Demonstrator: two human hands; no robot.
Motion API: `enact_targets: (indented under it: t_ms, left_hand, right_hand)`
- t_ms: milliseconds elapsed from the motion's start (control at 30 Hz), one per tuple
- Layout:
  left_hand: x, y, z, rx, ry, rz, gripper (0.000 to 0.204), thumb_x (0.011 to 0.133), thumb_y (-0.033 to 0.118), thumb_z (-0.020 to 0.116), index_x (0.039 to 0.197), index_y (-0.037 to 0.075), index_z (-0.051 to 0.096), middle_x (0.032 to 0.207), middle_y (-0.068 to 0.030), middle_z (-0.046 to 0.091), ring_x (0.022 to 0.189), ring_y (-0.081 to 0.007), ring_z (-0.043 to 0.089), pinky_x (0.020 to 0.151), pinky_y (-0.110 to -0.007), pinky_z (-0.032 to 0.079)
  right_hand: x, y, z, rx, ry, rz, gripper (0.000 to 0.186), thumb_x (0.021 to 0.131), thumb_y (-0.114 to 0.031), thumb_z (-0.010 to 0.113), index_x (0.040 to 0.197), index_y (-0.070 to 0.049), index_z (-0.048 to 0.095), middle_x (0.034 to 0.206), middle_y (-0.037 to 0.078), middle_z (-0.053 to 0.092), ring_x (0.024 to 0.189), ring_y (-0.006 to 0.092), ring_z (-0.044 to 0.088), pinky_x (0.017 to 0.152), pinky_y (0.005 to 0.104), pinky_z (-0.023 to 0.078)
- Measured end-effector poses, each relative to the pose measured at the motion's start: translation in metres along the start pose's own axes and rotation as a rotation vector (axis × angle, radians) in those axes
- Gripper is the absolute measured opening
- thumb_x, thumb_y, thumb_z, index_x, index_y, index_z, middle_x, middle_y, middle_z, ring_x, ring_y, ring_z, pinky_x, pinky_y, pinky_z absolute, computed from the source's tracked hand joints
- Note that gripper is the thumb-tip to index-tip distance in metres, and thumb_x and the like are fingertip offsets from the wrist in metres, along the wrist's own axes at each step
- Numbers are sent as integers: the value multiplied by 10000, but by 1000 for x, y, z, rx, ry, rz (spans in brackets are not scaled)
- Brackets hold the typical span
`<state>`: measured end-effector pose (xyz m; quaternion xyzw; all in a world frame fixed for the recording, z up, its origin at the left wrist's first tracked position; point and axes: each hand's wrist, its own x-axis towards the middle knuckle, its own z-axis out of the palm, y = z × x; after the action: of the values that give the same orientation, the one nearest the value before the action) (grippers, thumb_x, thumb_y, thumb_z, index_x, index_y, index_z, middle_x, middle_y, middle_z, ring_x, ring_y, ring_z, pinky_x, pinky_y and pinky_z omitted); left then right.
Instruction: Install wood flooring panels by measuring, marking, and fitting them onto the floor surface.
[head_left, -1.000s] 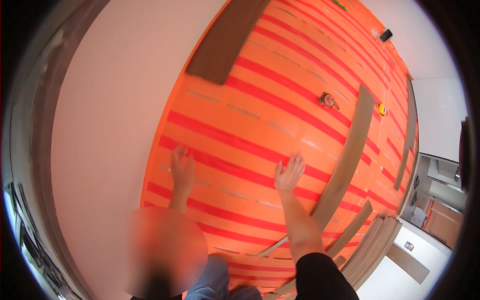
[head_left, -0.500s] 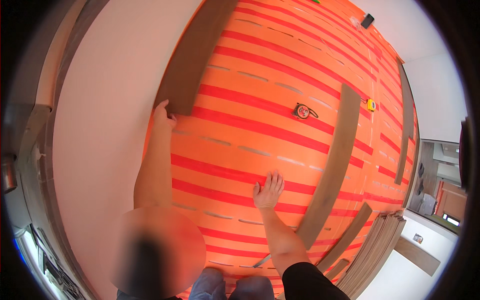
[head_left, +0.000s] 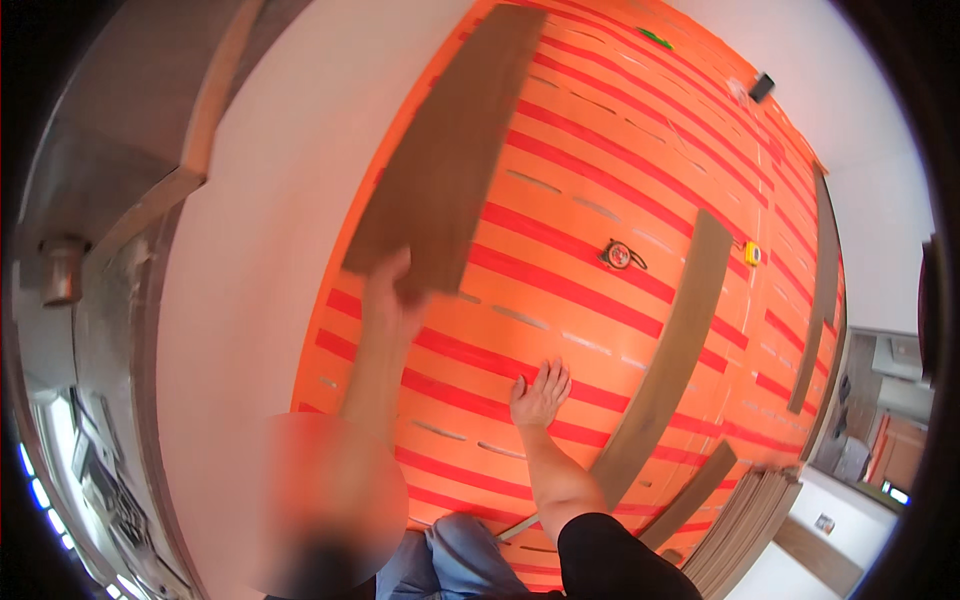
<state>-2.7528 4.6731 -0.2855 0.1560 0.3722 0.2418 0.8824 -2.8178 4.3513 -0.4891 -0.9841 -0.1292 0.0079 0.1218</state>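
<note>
My left hand (head_left: 395,285), blurred, grips the near end of a dark brown plank (head_left: 445,160) lying along the left side of the orange underlay with red stripes (head_left: 550,290). My right hand (head_left: 540,395) rests spread and open on the underlay, left of a lighter, long plank (head_left: 665,355). A round tape measure (head_left: 618,255) lies between the two planks, and a yellow tape measure (head_left: 752,253) lies farther right.
A pale wall-like surface (head_left: 230,300) runs along the left edge. Stacked planks (head_left: 740,525) lie at lower right, with a short plank (head_left: 685,500) beside them and another (head_left: 815,300) along the far right. A small black object (head_left: 762,86) and green item (head_left: 655,38) lie at the back.
My left hand has reached the dark plank and taken hold of it. The plank has slid toward me. My right hand has lowered onto the underlay and the view has shifted.
</note>
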Motion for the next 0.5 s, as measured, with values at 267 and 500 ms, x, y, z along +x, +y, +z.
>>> enact_targets:
  t_ms: [267, 500]
  left_hand:
    - [-306, 75, -126, 154, -30, -25, 627, 806, 83, 732, 1385, -47, 528, 1326, -173, 640, 1227, -336, 636, 1051, -502, 529]
    - [-434, 133, -180, 227, -22, -105, 723, 772, 60, 808, 1430, -11, 516, 1349, -164, 632, 1262, -317, 607, 1068, -484, 498]
  right_hand:
    - [-8, 2, 17, -118, 26, -21, 688, 995, -414, 548, 1534, -4, 426, 1636, 207, 357, 1509, 421, 304, 1241, 570, 213]
    - [-18, 37, 60, -457, 177, -214, 736, 1009, -533, 516, 1543, -37, 425, 1583, 172, 453, 1502, 358, 348, 1192, 524, 318]
